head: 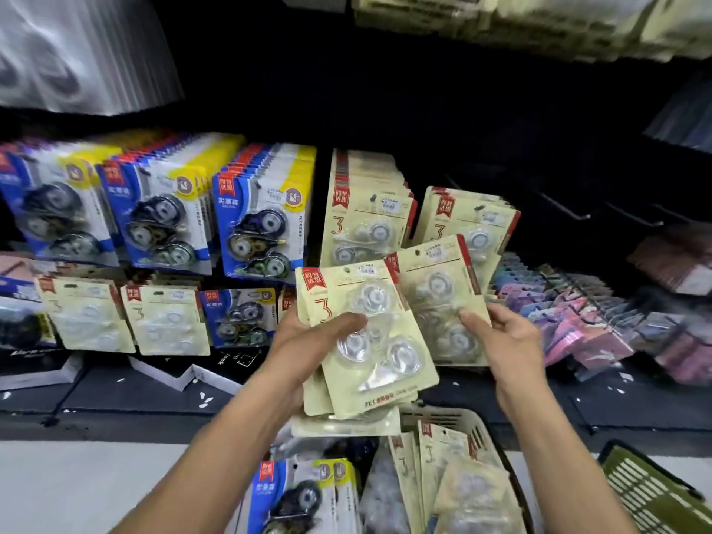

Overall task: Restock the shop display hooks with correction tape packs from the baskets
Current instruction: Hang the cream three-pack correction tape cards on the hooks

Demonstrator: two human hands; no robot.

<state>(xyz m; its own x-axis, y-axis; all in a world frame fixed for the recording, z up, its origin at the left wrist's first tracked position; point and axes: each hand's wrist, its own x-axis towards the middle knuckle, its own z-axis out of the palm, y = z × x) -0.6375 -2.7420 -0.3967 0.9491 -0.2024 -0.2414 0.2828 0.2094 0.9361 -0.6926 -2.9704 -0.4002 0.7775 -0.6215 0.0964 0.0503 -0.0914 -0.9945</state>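
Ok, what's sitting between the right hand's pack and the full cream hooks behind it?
Nothing: in the head view the single cream pack pinched by the right hand overlaps the hanging cream packs, with no other item between them.

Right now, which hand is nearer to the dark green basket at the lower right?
Right. The right hand grips a cream pack up and left of the green basket. The left hand grips a stack of cream packs farther left.
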